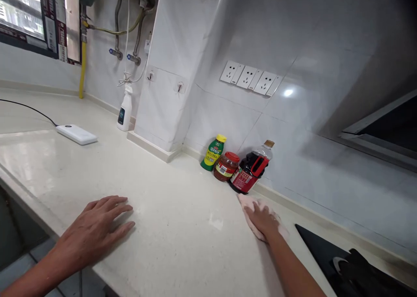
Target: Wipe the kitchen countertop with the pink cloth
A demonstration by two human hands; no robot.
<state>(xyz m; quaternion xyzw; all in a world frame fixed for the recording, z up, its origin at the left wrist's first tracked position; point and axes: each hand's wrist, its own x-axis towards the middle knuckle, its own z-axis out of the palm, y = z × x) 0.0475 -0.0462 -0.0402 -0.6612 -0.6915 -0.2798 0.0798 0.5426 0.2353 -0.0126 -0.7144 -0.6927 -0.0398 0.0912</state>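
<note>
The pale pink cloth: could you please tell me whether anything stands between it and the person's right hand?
Nothing visible does: the right hand lies directly on the cloth. The clear plastic bottle of dark liquid with a red label stands just beyond the cloth's far corner, not between them.

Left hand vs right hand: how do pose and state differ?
The left hand has no object in it; the right hand is on a pale pink cloth.
The left hand is near the counter's front edge; the right hand is farther back, near the red-handled bottle.
Both are palm down.
</note>
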